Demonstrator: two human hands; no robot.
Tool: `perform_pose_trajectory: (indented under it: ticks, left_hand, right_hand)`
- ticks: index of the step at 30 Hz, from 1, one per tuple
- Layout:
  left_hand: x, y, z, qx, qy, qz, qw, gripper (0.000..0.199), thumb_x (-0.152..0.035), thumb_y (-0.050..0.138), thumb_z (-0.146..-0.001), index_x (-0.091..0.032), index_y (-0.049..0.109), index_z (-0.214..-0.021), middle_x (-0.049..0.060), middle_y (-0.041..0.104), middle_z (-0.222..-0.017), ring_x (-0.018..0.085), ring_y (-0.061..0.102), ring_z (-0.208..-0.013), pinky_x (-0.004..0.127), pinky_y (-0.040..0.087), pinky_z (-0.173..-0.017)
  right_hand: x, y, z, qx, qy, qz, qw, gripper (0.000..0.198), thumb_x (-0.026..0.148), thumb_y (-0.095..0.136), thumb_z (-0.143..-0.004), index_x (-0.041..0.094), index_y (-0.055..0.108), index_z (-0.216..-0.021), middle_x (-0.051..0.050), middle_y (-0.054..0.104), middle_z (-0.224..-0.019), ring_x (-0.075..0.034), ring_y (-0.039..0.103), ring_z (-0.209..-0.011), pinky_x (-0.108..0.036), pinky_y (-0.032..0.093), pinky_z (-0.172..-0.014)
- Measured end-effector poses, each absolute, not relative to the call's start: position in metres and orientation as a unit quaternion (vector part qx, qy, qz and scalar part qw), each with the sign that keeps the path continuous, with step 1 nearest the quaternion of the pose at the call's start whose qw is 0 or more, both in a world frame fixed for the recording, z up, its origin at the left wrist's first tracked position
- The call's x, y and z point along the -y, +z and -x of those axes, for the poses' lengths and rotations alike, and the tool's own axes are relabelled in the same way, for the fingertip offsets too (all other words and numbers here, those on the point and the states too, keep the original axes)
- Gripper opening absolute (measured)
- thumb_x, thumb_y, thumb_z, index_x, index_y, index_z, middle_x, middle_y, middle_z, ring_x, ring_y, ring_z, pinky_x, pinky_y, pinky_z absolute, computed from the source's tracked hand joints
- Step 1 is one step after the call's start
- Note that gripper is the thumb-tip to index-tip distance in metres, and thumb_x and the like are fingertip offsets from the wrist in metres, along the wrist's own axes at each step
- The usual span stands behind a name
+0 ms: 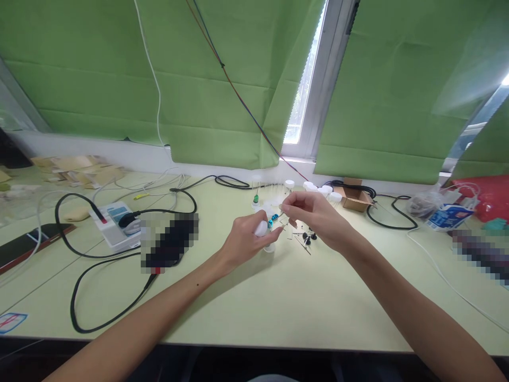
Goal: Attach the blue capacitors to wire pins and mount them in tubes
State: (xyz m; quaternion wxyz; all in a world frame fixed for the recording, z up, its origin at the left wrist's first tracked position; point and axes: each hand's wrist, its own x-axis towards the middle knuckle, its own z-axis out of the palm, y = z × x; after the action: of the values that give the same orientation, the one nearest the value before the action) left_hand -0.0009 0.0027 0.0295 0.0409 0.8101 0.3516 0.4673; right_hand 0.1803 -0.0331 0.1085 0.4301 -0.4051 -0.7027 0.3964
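Observation:
Above the middle of the table, my left hand [246,233] is closed around a small clear container with a round white cap [261,229]. Small shiny blue pieces [273,218] show just past its fingers. My right hand [308,212] is closed in a pinch close by, with a thin, needle-like piece [283,220] at its fingertips; its exact kind is too small to make out. Beneath the right hand lie black round-headed pieces [306,238] and thin metal sticks [302,244]. Behind the hands stands a clear container with a green piece [255,199] inside.
Several white-capped containers [312,187] stand behind my right hand, beside an open cardboard box [353,195]. A white power meter [117,225] and black cables [79,254] lie at left, with a phone [32,244]. A blue-and-white pack [451,215] is at right.

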Motion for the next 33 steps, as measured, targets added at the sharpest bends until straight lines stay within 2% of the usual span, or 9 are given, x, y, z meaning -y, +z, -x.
perform_pose_trajectory:
  ticks: [5, 9, 17, 23, 25, 28, 30, 33]
  left_hand:
    - [-0.004, 0.028, 0.0, -0.345, 0.474, -0.809, 0.04, 0.031, -0.043, 0.064, -0.08, -0.02, 0.045, -0.072, -0.007, 0.048, -0.05, 0.007, 0.033, -0.047, 0.019, 0.028, -0.046]
    - [-0.004, 0.028, -0.001, -0.342, 0.48, -0.807, 0.045, 0.03, -0.041, 0.064, -0.08, -0.02, 0.044, -0.071, -0.008, 0.046, -0.051, 0.007, 0.032, -0.047, 0.018, 0.028, -0.045]
    - [-0.003, 0.028, 0.0, -0.34, 0.469, -0.814, 0.037, 0.033, -0.03, 0.063, -0.079, -0.019, 0.036, -0.064, -0.008, 0.032, -0.053, 0.007, 0.025, -0.051, 0.019, 0.023, -0.046]
    - [-0.002, 0.029, 0.0, -0.349, 0.473, -0.808, 0.046, 0.032, -0.039, 0.061, -0.082, -0.02, 0.04, -0.067, -0.008, 0.034, -0.052, 0.007, 0.026, -0.048, 0.019, 0.024, -0.046]
    - [-0.002, 0.031, -0.001, -0.358, 0.469, -0.807, 0.037, 0.031, -0.039, 0.059, -0.083, -0.02, 0.041, -0.067, -0.007, 0.034, -0.051, 0.008, 0.027, -0.047, 0.02, 0.025, -0.046]
    - [-0.002, 0.034, 0.0, -0.381, 0.451, -0.807, 0.026, 0.029, -0.036, 0.054, -0.086, -0.02, 0.04, -0.065, -0.006, 0.035, -0.051, 0.009, 0.029, -0.048, 0.021, 0.025, -0.047]
    - [-0.003, 0.038, 0.002, -0.403, 0.432, -0.807, 0.032, 0.027, -0.032, 0.051, -0.087, -0.02, 0.04, -0.066, -0.006, 0.038, -0.052, 0.009, 0.032, -0.048, 0.022, 0.026, -0.048]
    - [-0.004, 0.042, 0.004, -0.428, 0.404, -0.807, 0.044, 0.024, -0.029, 0.045, -0.089, -0.021, 0.038, -0.067, -0.006, 0.041, -0.052, 0.01, 0.034, -0.047, 0.023, 0.028, -0.05]
  right_hand:
    - [0.032, 0.105, -0.179, 0.701, 0.435, 0.382, 0.416, 0.023, 0.037, 0.065, -0.08, 0.016, 0.06, -0.073, 0.001, 0.053, -0.069, -0.009, 0.046, -0.059, -0.024, 0.036, -0.055]
    - [0.029, 0.102, -0.173, 0.694, 0.444, 0.412, 0.389, 0.024, 0.039, 0.066, -0.078, 0.015, 0.062, -0.073, 0.001, 0.054, -0.066, -0.009, 0.045, -0.057, -0.024, 0.033, -0.052]
    - [0.022, 0.089, -0.171, 0.721, 0.424, 0.406, 0.368, 0.03, 0.044, 0.07, -0.074, 0.016, 0.062, -0.073, 0.0, 0.059, -0.066, -0.011, 0.051, -0.061, -0.024, 0.033, -0.052]
    - [0.021, 0.082, -0.177, 0.74, 0.35, 0.414, 0.397, 0.033, 0.047, 0.059, -0.083, 0.016, 0.061, -0.075, 0.0, 0.058, -0.069, -0.01, 0.049, -0.06, -0.024, 0.036, -0.053]
    - [0.019, 0.077, -0.181, 0.746, 0.336, 0.417, 0.396, 0.031, 0.045, 0.054, -0.088, 0.016, 0.061, -0.08, -0.002, 0.06, -0.074, -0.011, 0.051, -0.064, -0.026, 0.041, -0.058]
    - [0.015, 0.062, -0.189, 0.785, 0.351, 0.372, 0.349, 0.027, 0.039, 0.049, -0.092, 0.018, 0.063, -0.1, -0.007, 0.065, -0.099, -0.016, 0.059, -0.086, -0.031, 0.047, -0.075]
    - [0.012, 0.047, -0.19, 0.813, 0.356, 0.341, 0.309, 0.028, 0.036, 0.054, -0.089, 0.021, 0.059, -0.112, -0.008, 0.062, -0.114, -0.019, 0.059, -0.1, -0.036, 0.047, -0.086]
    - [0.01, 0.023, -0.183, 0.825, 0.306, 0.37, 0.299, 0.031, 0.03, 0.06, -0.085, 0.022, 0.055, -0.115, -0.008, 0.062, -0.115, -0.021, 0.056, -0.106, -0.039, 0.043, -0.093]
